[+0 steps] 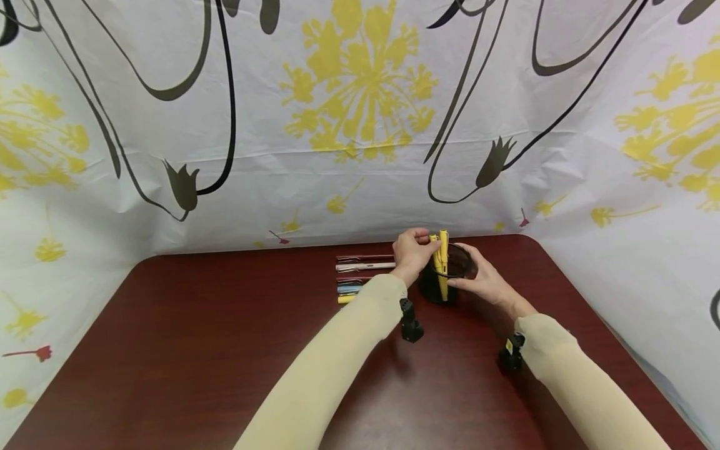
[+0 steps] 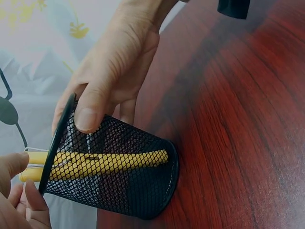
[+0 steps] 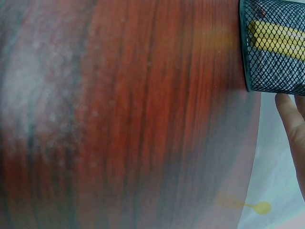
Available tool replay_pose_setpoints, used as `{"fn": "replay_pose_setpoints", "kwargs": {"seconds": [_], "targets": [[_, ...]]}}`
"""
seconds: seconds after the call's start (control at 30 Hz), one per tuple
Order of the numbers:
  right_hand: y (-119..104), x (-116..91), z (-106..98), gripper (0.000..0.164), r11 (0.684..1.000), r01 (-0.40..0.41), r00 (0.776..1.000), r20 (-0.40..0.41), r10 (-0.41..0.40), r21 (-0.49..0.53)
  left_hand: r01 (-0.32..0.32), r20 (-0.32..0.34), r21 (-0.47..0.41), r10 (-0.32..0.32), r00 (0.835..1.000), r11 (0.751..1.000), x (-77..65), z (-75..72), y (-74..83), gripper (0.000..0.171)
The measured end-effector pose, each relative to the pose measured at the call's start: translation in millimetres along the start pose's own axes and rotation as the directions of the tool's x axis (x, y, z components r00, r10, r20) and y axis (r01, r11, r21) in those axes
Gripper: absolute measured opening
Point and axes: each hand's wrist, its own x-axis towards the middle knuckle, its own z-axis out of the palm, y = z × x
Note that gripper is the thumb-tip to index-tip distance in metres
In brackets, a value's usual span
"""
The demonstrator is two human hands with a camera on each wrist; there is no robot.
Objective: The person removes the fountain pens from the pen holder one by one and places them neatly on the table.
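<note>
A black mesh pen holder (image 1: 430, 287) stands upright at the back right of the table, with two yellow pens (image 1: 443, 265) leaning inside. From the right, my right hand (image 1: 486, 281) grips the holder; its thumb presses the mesh near the rim in the left wrist view. My left hand (image 1: 413, 253) is at the rim's left side, pinching the top of a yellow pen (image 2: 38, 157) between thumb and fingers. Through the mesh, the pens (image 2: 114, 163) reach down toward the base. The right wrist view catches the holder (image 3: 276, 71) and part of my right hand (image 3: 293, 129).
Left of the holder lie several pens in a row: a dark red pen (image 1: 365, 257), a pale pen (image 1: 362, 267), a blue pen (image 1: 349, 289) and a yellow pen (image 1: 345, 299) among them. My left forearm partly covers them. A patterned curtain (image 1: 253, 187) hangs behind the table (image 1: 197, 350).
</note>
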Motion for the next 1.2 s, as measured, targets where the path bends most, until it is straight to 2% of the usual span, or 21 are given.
{"fn": "replay_pose_setpoints", "kwargs": {"seconds": [0.27, 0.67, 1.2], "targets": [[3, 0, -1, 0.076, 1.000, -0.001, 1.000, 0.002, 0.001, 0.009, 0.001, -0.009, 0.081, 0.000, 1.000, 0.997, 1.7, 4.6, 0.1, 0.030], [2, 1, 0, 0.076, 0.999, 0.004, 1.000, 0.009, -0.004, 0.036, -0.005, -0.039, 0.122, 0.010, 0.999, 0.993, 1.5, 7.4, -1.6, 0.021], [2, 0, 0, 0.078, 0.998, 0.022, 1.000, 0.000, -0.022, 0.053, -0.078, -0.017, 0.054, 0.079, 0.997, 0.995, -4.8, -12.4, -4.0, 0.019]]}}
